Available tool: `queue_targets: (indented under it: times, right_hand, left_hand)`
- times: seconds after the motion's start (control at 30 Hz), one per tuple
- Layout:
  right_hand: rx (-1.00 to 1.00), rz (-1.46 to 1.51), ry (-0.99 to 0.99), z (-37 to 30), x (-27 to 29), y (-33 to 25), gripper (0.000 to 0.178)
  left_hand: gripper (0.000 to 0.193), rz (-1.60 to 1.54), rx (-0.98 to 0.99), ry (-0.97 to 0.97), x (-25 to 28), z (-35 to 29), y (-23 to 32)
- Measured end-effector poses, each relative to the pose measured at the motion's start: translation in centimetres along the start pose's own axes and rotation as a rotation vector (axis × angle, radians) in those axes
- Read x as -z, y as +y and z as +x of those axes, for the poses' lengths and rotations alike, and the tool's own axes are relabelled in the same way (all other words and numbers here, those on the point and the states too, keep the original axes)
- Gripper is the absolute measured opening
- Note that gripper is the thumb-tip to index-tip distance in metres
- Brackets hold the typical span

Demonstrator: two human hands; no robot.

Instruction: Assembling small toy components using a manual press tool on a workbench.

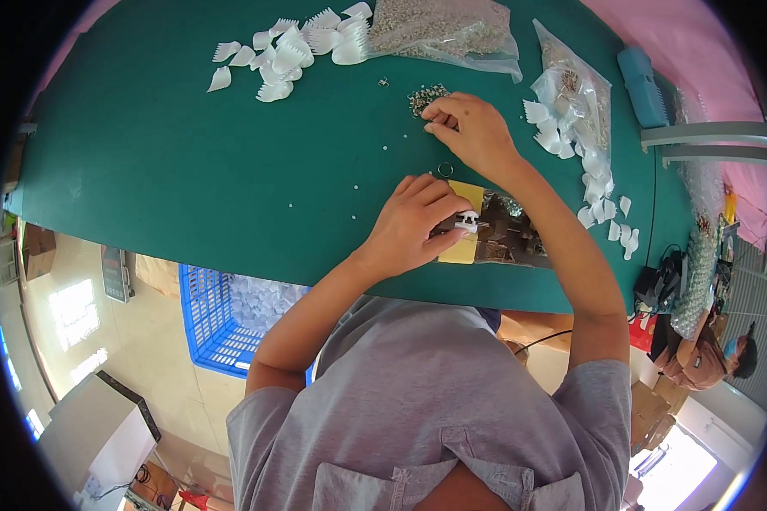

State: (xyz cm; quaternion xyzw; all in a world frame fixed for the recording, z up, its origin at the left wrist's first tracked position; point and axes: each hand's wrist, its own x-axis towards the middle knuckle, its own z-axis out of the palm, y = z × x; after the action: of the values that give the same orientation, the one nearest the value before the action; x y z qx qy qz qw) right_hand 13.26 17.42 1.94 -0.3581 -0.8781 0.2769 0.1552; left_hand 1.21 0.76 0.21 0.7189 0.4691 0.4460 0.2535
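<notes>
My left hand (pixel 409 226) is closed round a white plastic piece (pixel 467 221) at the fixture near the table's front edge. That fixture has a yellow plate (pixel 463 249) and a dark metal part (pixel 511 234) to its right. My right hand (pixel 473 132) reaches over the fixture to a small heap of tiny metal parts (pixel 424 96). Its thumb and fingers are drawn together at the heap's right edge; what lies between them, if anything, is too small to make out. A thin metal ring (pixel 445 169) rests between my two hands.
White toothed plastic combs (pixel 290 51) lie scattered at the back left, with more combs (pixel 550 132) on the right. Clear bags of small metal parts (pixel 443 30) lie behind. Beyond stands a teal box (pixel 642 85) beside grey metal bars (pixel 716 134). A blue crate (pixel 198 319) sits below the table.
</notes>
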Motion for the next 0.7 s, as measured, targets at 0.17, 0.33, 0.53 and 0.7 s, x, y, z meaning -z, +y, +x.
queue_targets:
  times: [0.17, 0.33, 0.53, 0.7]
  right_hand:
    - [0.043, -0.104, 0.027, -0.1, -0.1, 0.0, 0.013]
    - [0.129, -0.190, 0.044, -0.8, 0.6, 0.3, 0.011]
    - [-0.153, 0.277, -0.077, -6.0, 6.3, -3.1, 0.012]
    - [-0.067, 0.131, -0.132, -10.6, 7.0, -5.7, 0.009]
  left_hand:
    - [0.033, -0.006, -0.014, 0.001, 0.0, -0.1, -0.1]
    - [0.033, -0.011, -0.011, 0.008, -0.1, 0.0, 0.1]
    - [0.030, -0.017, 0.018, -0.021, 0.1, -0.1, 0.2]
    - [0.030, -0.001, 0.009, 0.028, -0.3, 0.0, 0.0]
